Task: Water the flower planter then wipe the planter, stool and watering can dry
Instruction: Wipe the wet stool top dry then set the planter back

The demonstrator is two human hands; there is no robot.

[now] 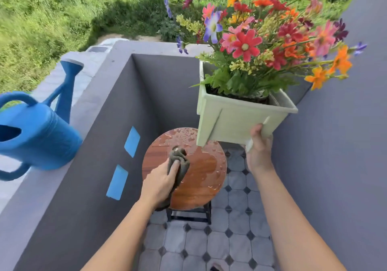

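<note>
Head view, looking down into a balcony corner with grey walls and a tiled floor. Left hand is closed around a crumpled grey-brown cloth and presses it onto the round wooden stool top, left of centre. One end of the cloth hangs off the near-left edge of the seat. Stool surface is wet: beads and a film of water across the far and right portions, the near-left area looks drier. Dark stool legs visible under the seat, standing on the tiles.

Right hand grips the pale green square planter from below at its near-right corner, thumb up on the side face. Planter is lifted clear of the stool, tilted, up and to the right of the seat; its lower-left corner overlaps the seat's far-right edge in the frame, can't tell whether it touches. Planter is full of mixed flowers in red, pink, orange, purple, yellow, with green foliage.

Blue watering can sits on top of the left parapet wall, well apart from the stool, spout pointing away toward the grass beyond. Two blue rectangles are on the inner wall face.
</note>
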